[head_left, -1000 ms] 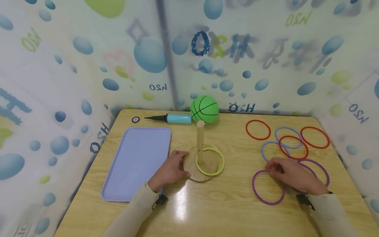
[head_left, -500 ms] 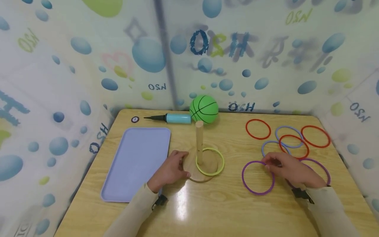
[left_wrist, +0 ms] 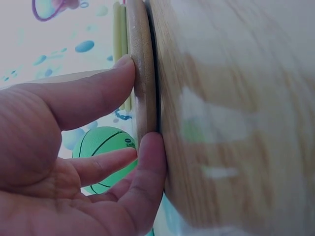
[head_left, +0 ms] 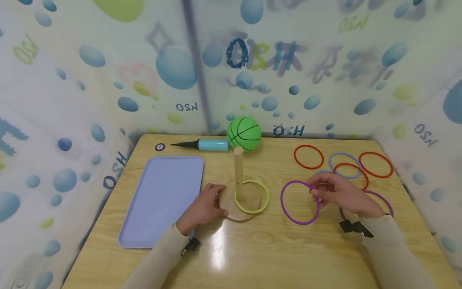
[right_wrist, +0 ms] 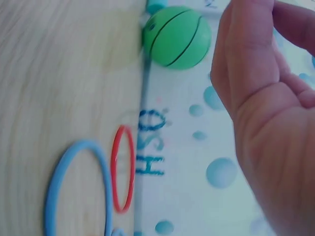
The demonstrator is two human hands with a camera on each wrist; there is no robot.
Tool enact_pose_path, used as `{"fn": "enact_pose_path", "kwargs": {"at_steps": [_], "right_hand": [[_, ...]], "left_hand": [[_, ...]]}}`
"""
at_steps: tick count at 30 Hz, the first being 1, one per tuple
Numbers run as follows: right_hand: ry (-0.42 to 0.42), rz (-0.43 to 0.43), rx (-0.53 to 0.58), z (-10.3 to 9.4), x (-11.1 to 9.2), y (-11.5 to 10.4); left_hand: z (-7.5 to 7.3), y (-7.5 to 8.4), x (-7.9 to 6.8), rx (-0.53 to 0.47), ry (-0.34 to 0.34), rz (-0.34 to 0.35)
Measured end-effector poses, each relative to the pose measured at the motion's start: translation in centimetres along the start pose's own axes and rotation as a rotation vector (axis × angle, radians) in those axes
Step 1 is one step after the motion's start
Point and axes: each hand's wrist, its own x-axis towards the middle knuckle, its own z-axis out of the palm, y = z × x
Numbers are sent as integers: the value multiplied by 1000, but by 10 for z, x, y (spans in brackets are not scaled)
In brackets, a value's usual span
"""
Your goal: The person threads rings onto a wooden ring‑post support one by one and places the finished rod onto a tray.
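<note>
In the head view my left hand (head_left: 203,205) holds the left edge of a round wooden base (head_left: 228,196), thumb and fingers spread along its rim. An upright wooden peg (head_left: 238,172) rises from this base. Around its foot lies a yellow-green ring (head_left: 268,197). My right hand (head_left: 341,194) pinches a purple ring (head_left: 301,223) at its right side, raised over the table between the base and the other rings. Close up in the left wrist view, the thumb (left_wrist: 98,93) presses the base's rim. The right wrist view hides the purple ring.
Red rings (head_left: 308,167), blue rings (head_left: 344,153) and another purple ring (head_left: 382,197) lie at the right, some overlapping. A lilac tray (head_left: 162,200) is at the left. Along the back are a green ball (head_left: 244,134), a blue hand pump (head_left: 213,145) and a small round disc (head_left: 160,147).
My right hand has lifted the purple ring and carried it up and left toward the peg. The left hand has stayed on the base.
</note>
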Motion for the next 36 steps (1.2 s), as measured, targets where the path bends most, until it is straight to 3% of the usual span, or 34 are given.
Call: {"fn": "enact_pose_path", "kwargs": {"at_steps": [6, 15, 24, 32, 36], "right_hand": [[35, -2, 49, 9, 7, -15], [19, -102, 147, 27, 21, -34], [23, -237, 253, 33, 37, -71], [-13, -357, 486, 39, 42, -101], [5, -377, 529, 45, 46, -117]], "left_hand": [[0, -2, -1, 16, -2, 13], [-1, -6, -1, 8, -8, 18], [-1, -2, 1, 22, -3, 50], [-3, 1, 1, 33, -19, 29], [-3, 1, 0, 36, -26, 29]]}}
